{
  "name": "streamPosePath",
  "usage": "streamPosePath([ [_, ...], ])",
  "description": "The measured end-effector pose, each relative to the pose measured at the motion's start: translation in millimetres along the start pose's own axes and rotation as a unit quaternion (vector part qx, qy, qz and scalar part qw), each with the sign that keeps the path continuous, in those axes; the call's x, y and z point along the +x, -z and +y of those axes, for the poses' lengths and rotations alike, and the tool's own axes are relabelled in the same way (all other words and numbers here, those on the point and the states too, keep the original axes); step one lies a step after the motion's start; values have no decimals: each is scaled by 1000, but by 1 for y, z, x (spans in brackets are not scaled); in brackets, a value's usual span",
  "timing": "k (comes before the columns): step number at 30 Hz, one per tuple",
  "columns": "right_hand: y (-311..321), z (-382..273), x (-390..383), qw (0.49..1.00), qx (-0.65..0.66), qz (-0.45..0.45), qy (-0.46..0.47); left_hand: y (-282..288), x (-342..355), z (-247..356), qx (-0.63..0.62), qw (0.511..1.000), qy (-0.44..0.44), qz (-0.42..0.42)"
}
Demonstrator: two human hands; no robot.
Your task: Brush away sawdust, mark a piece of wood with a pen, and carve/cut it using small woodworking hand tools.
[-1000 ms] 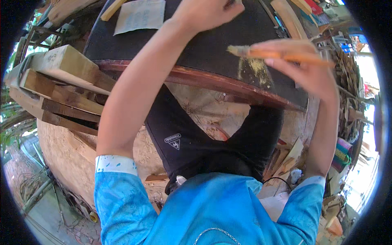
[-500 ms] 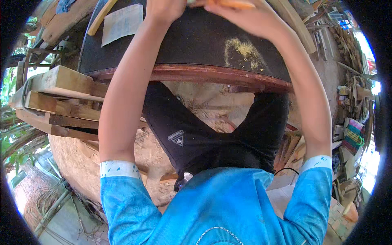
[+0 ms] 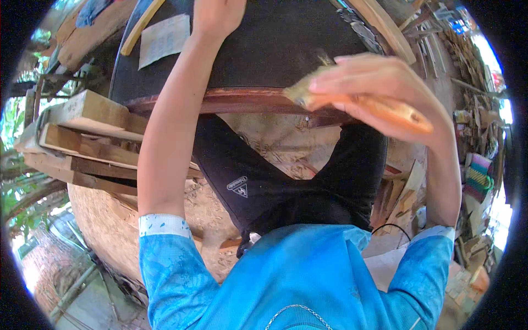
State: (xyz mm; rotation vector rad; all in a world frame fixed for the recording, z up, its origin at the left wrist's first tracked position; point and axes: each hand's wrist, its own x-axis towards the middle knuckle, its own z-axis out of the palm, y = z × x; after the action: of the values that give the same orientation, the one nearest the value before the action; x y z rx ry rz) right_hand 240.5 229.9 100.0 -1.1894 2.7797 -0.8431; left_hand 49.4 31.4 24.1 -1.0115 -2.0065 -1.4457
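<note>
Apparently, some dust [image 3: 324, 58] remains on the counter [image 3: 264, 55]. The right hand [image 3: 379, 80] grips a brush [image 3: 399, 114]; the left hand's [image 3: 220, 16] hold I cannot tell.

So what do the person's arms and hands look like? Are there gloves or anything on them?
No gloves show on the left hand or right hand, though the right is blurry. The forearms are uncovered. The short sleeves are bright blue with darker patches, ending in white bands; blue flecks mark the left one.
</note>
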Motion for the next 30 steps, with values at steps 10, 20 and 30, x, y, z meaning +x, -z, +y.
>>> streamPosePath([
  [10,-24,54,24,991,75,73,78,-3,-2,-5,1,998,57,-7],
  [20,-1,3,-15,997,61,52,-15,4,-2,-7,35,998,50,-23],
  [30,-50,21,-15,951,-127,216,-181,-2,-3,-2,32,997,60,-20],
])
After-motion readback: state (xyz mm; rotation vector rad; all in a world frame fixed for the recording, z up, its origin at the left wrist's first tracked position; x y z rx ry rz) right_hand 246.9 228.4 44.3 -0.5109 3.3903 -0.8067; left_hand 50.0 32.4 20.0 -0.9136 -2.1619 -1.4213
